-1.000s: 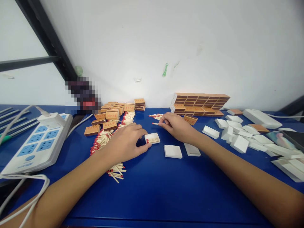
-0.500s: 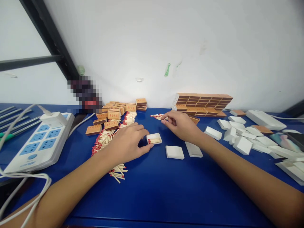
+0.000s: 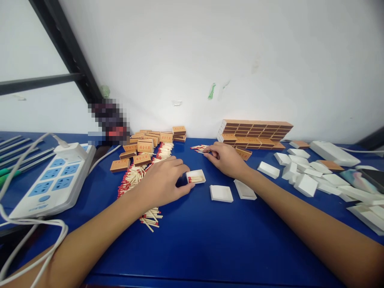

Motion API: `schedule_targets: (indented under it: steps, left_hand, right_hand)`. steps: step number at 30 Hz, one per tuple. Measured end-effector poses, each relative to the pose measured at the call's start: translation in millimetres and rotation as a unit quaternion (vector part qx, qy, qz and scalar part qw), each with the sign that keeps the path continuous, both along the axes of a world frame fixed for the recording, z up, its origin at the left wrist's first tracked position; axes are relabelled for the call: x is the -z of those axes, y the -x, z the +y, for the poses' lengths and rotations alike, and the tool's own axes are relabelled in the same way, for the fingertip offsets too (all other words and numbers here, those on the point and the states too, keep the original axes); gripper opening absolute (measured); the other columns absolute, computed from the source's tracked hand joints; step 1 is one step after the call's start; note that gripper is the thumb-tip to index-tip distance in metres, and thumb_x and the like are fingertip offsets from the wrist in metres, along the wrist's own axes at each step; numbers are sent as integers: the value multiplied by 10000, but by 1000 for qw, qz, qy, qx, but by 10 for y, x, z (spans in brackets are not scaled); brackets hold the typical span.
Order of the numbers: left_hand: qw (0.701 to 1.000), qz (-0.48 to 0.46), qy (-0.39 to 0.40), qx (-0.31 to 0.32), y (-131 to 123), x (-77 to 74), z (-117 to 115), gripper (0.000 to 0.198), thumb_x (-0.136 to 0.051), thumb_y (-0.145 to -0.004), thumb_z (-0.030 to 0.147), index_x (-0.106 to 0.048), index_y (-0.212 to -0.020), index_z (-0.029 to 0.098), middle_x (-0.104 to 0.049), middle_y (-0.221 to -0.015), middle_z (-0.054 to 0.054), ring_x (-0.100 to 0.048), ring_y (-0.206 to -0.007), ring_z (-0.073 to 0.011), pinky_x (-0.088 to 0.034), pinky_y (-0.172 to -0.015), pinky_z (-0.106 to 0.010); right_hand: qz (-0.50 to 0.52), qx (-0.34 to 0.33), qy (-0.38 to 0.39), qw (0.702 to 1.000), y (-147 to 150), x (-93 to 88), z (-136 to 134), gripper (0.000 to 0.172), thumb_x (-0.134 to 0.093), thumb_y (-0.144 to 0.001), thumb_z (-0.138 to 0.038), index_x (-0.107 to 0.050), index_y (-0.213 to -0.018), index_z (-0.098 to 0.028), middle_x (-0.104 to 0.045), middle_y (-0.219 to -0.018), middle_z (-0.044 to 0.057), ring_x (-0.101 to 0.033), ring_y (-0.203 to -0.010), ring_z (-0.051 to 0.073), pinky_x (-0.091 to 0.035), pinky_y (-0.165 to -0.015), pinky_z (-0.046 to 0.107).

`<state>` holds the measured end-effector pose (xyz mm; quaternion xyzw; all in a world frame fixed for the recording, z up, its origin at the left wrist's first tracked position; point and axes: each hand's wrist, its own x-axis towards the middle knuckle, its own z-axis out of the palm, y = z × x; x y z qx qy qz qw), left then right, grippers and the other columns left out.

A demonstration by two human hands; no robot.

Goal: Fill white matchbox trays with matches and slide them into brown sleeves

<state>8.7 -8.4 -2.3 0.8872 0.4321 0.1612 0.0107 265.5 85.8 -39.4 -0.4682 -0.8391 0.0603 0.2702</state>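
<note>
My left hand [image 3: 166, 179] curves round the left end of a small white matchbox tray [image 3: 198, 174], thumb at the near side and fingers at the far side. Several red-tipped matches [image 3: 195, 179] lie inside the tray along its near wall. Farther back, my right hand [image 3: 223, 157] pinches at a small heap of matches [image 3: 198, 148], fingertips down on the table; how many it grips cannot be made out. Beneath my left wrist runs a long pile of loose matches [image 3: 132, 176], partly hidden by the forearm.
Two white trays [image 3: 221, 193] lie right of the held one. Closed matchboxes [image 3: 145, 146] crowd the back left, and a neat matchbox stack [image 3: 255, 134] stands by the wall. White trays [image 3: 306, 184] are heaped at right. A power strip [image 3: 54, 180] with cables lies left.
My right hand has shifted slightly at the small match heap, its fingers closer over the matches. My left hand stays at the tray. The whole view has moved a little.
</note>
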Motion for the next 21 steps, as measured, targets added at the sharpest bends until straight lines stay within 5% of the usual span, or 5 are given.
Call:
schedule_targets:
  steps: [10, 16, 21]
  left_hand:
    - [1000, 7, -4, -7, 1, -7, 11, 293, -686, -978, 433, -754, -1111, 181, -724, -967, -63, -684, -963, -265, -540, -830, -407]
    - [999, 11, -7, -40, 2, 11, 19, 287, -702, -966, 424, -759, -1114, 185, -744, -1007, -73, -689, -990, -272, -546, -846, -414]
    - [999, 12, -5, -29, 3, 8, 21, 277, -693, -974, 442, -765, -1065, 191, -740, -975, -67, -684, -972, -264, -538, -829, -400]
  right_hand:
    - [-6, 7, 69, 998, -9, -148, -62, 155, -634, -986, -280, -626, -853, -200, -582, -791, 22, -530, -722, 186, -383, -681, 315]
    - [17, -87, 100, 991, 94, -341, -439, 191, -632, -1020, -341, -677, -883, -214, -532, -722, -13, -491, -687, 164, -357, -649, 295]
    - [20, -138, 135, 981, 189, -299, -547, 190, -650, -1021, -359, -710, -908, -219, -568, -747, -14, -503, -678, 148, -369, -643, 286]
